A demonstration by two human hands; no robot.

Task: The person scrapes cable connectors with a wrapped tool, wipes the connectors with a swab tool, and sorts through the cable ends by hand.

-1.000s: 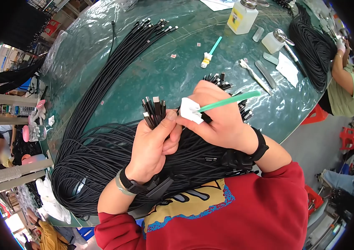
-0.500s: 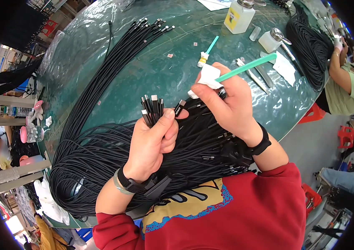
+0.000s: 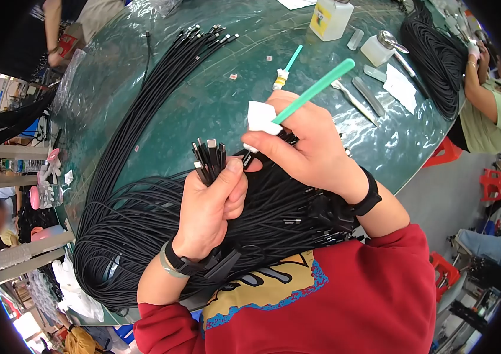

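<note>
My left hand (image 3: 214, 197) is closed around a bunch of black USB cables, their connector ends (image 3: 209, 158) sticking up above the fist. One connector (image 3: 248, 159) stands apart between thumb and forefinger. My right hand (image 3: 309, 144) pinches a green stick (image 3: 316, 88) with a white cloth (image 3: 261, 118) wrapped at its lower end. The wrapped tip is at that single connector; whether they touch is hard to tell. Under both hands lies a large coil of black cables (image 3: 126, 236) on the green table mat (image 3: 203, 94).
Further cable ends (image 3: 203, 44) fan out at the back left. To the right are two bottles (image 3: 330, 20) (image 3: 377, 48), tweezers (image 3: 353, 101), a white paper (image 3: 400, 88) and another cable coil (image 3: 427, 53). A second green stick (image 3: 293, 59) lies mid-table. A co-worker sits at right (image 3: 492, 112).
My right hand has moved left and down with the green stick, bringing the wrapped tip to the single connector. My left hand keeps its hold. A person's arm has appeared at the upper left.
</note>
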